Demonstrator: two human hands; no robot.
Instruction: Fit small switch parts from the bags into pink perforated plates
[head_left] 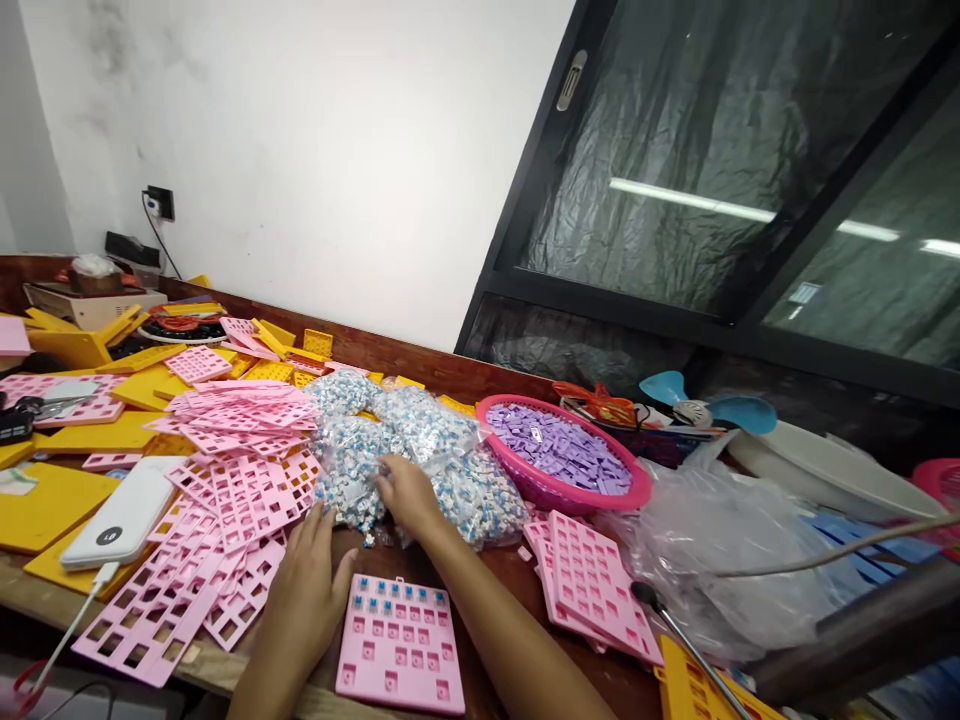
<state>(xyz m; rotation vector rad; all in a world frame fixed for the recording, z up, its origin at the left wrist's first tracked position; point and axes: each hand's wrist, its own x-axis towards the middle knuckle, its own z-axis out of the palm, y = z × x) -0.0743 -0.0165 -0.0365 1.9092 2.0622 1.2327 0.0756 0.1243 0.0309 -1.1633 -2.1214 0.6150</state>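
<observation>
White wall and a dark glazed sliding door stand behind a brown wooden surface (517, 570) crowded with plastic parts.

Right hand (405, 495): reaches forward into a heap of small blue-and-white pieces (390, 440), some loose and some in clear bags. The fingers curl down into the heap; whether they are pinched on any piece cannot be told, as the fingertips are hidden among the pieces.

Left hand (307, 580): rests palm down, fingers spread apart and flat, holding nothing. It lies on the surface at the edge of a fanned pile of pink grid plates (225, 510), its fingertips close to the near edge of the heap.

Pink tray (401, 645): lies flat on the surface at the near edge, between the two forearms, just below the heap. It is square, with rows of square pockets. Several pockets in the top row carry blue-and-white pieces; the remaining pockets show only a small pink stud.

Surrounding items: a second stack of pink plates (592, 585) lies to the right of the tray. A pink basket (637, 495) filled with lilac pieces sits right of the heap. Yellow plates (97, 435) cover the left part of the surface, and a white power bank (124, 515) with a white cable lies on them. Crumpled clear plastic bags (720, 550) sit on the right.
</observation>
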